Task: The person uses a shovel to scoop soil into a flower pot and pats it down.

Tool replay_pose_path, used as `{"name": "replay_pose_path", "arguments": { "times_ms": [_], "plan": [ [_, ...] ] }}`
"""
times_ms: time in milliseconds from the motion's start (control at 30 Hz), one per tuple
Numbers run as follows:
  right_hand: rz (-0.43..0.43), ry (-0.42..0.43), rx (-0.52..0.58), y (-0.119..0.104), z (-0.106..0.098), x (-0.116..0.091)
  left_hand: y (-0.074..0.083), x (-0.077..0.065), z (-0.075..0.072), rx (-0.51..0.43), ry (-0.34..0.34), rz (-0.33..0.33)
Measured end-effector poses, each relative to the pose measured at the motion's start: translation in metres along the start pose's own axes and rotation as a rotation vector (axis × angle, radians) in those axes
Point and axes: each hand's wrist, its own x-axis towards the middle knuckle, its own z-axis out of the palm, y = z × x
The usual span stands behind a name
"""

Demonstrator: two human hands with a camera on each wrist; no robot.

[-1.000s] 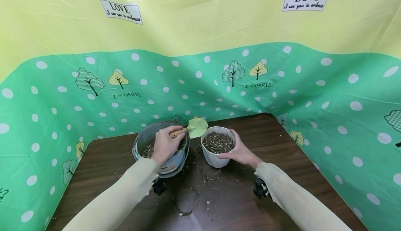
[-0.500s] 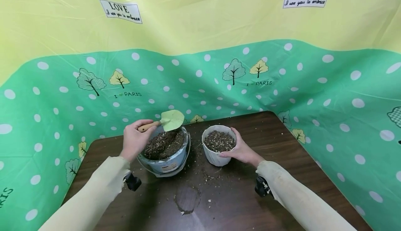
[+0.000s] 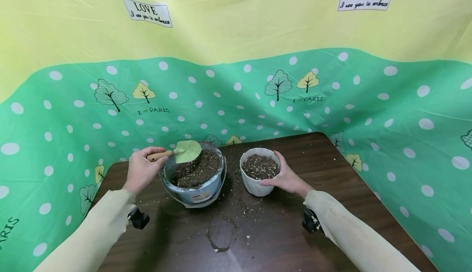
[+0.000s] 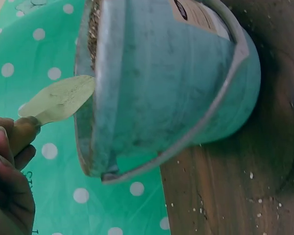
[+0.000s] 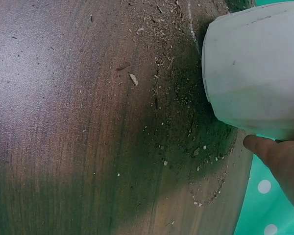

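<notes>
My left hand (image 3: 144, 169) grips the wooden handle of a small trowel (image 3: 189, 151) with a pale green blade. The blade is over the left part of a blue bucket (image 3: 203, 195) of dark potting soil (image 3: 202, 170). In the left wrist view the blade tip (image 4: 81, 90) overlaps the bucket's rim. A white flowerpot (image 3: 255, 188), filled with soil nearly to its rim, stands right of the bucket. My right hand (image 3: 287, 178) holds the pot from its right side, thumb across the front. Only a finger or thumb of it shows in the right wrist view, beside the pot (image 5: 259, 73).
Both containers stand on a dark wooden table (image 3: 280, 239). Loose soil crumbs (image 3: 250, 208) lie in front of the pot, and a ring of dirt (image 3: 221, 237) marks the tabletop nearer me. A green and yellow cloth (image 3: 221, 87) hangs behind and around the table.
The trowel has gone left with my left hand, from between the bucket and the pot to over the bucket's left side, dipping lower lately. My right hand stays on the pot.
</notes>
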Motion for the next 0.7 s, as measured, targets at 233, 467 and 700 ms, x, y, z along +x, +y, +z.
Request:
{"name": "replay_pose_path", "arguments": {
  "times_ms": [233,467,700],
  "plan": [
    [-0.003,0.004,-0.003,0.000,0.000,-0.001,-0.010,0.001,0.001,0.093,-0.008,0.006],
    [-0.002,0.007,0.006,-0.001,0.001,0.000,-0.017,0.004,0.006,0.164,-0.034,-0.012],
    [0.018,0.004,0.001,0.000,0.001,0.000,-0.019,0.009,0.011,0.216,-0.083,-0.018]
  ]
}}
